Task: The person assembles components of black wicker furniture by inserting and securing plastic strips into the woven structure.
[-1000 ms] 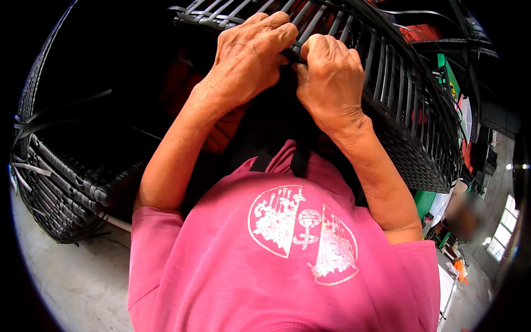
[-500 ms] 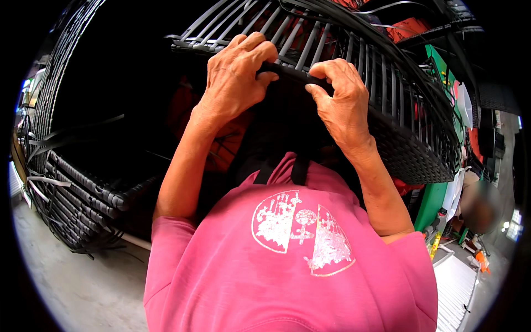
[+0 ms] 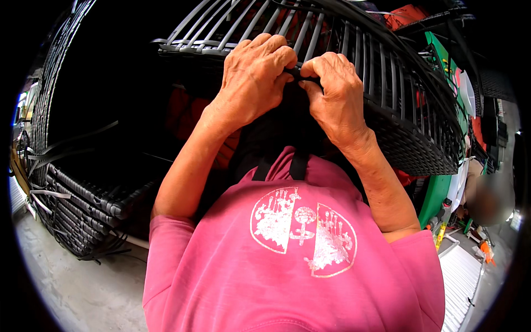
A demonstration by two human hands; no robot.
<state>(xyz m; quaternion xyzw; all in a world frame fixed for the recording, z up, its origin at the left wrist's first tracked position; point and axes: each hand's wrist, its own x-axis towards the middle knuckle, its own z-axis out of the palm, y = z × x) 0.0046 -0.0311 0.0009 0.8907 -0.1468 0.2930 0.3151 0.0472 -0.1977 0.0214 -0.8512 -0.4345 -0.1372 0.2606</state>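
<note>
A black wicker frame point(image 3: 412, 138) lies in front of me, with a row of spaced flat strips point(image 3: 312, 39) across its top and a dense weave along its lower right side. My left hand point(image 3: 254, 83) pinches a black plastic strip point(image 3: 296, 71) at the frame's near edge, fingers curled over and thumb below. Close beside it, my right hand point(image 3: 338, 97) grips the same strip between thumb and bent fingers. Only a short dark piece of that strip shows in the gap; the fingers cover the rest.
Stacked black woven pieces point(image 3: 88, 205) with loose strip ends stand at my left above the grey floor point(image 3: 99, 288). To the right are a green board point(image 3: 434, 202), a white ribbed panel point(image 3: 460, 282) and a person point(image 3: 487, 202). Orange material point(image 3: 406, 16) shows behind the frame.
My hands have come closer together along the edge: the left moved right, the right slightly left and up. The frame has shifted a little leftward in view. Both hands keep their pinch.
</note>
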